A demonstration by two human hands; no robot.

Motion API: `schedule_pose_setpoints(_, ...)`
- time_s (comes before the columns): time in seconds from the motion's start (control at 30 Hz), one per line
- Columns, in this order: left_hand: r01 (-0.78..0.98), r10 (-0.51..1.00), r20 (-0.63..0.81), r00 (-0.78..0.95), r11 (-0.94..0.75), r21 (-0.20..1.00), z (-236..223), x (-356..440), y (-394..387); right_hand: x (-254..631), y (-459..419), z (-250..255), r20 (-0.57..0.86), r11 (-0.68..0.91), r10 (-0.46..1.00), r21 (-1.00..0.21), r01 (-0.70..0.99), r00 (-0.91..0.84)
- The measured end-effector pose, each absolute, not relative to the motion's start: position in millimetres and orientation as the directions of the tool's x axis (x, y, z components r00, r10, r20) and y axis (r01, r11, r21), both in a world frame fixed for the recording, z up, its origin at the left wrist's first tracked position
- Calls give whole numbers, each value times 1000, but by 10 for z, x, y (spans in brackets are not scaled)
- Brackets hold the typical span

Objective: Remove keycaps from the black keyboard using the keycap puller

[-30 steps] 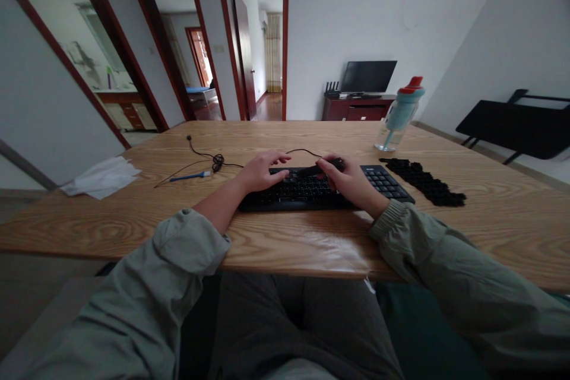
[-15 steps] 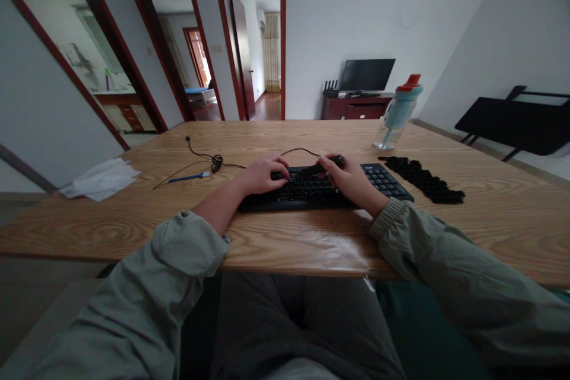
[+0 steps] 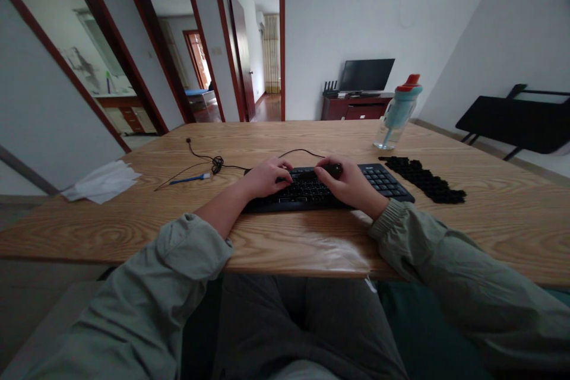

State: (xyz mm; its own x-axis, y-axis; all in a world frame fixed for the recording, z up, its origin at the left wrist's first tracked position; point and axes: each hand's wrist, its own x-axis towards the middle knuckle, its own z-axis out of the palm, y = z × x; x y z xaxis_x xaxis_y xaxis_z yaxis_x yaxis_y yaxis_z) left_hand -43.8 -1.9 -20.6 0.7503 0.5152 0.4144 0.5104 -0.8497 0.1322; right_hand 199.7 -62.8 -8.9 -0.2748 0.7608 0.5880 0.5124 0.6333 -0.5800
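A black keyboard (image 3: 386,181) lies on the wooden table (image 3: 289,237) in front of me. My left hand (image 3: 266,177) rests on its left half with the fingers curled down onto the keys. Over the middle of the keyboard, my right hand (image 3: 346,183) is closed round a small dark tool (image 3: 335,168) whose tip points left across the keys. A pile of loose black keycaps (image 3: 423,180) lies just right of the keyboard.
A teal bottle with a red cap (image 3: 398,111) stands behind the keycaps. The keyboard's black cable (image 3: 214,161), a blue pen (image 3: 189,179) and white tissue (image 3: 102,180) lie to the left. A black chair (image 3: 512,122) stands at the right.
My left hand's fingers, stretched out a second ago, have curled down onto the keys. My right hand has lowered the dark tool closer to the keyboard.
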Motion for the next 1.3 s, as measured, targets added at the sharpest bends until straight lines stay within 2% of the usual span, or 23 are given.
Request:
schedule_pose_setpoints(0.13, 504, 490, 409, 770, -860, 82, -193, -427, -39, 1967, -803, -119, 581, 679, 709, -410, 609, -400)
schedule_pose_setpoints(0.23, 528, 502, 399, 768, -848, 50, -162, -418, -66, 1913, -922, -171, 567, 694, 666, -233, 681, -485)
schedule_pose_setpoints(0.43, 587, 563, 390, 729, -806, 67, -99, -413, -82, 1739, -1023, -302, 516, 684, 578, 116, 720, -632)
schedule_pose_setpoints(0.57, 611, 602, 362, 712, -785, 105, -87, -415, -77, 1605, -1040, -367, 484, 672, 563, 203, 712, -670)
schedule_pose_setpoints(0.7, 647, 655, 315, 687, -749, 145, -90, -419, -87, 1506, -1033, -306, 482, 637, 626, 137, 759, -613)
schedule_pose_setpoints(1.07, 621, 641, 305, 704, -764, 174, -109, -401, -59, 1567, -698, 7, 523, 582, 759, -277, 764, -388)
schedule_pose_setpoints(1.3, 633, 653, 292, 699, -755, 171, -129, -402, -13, 1547, -541, 59, 445, 540, 817, -366, 758, -366)
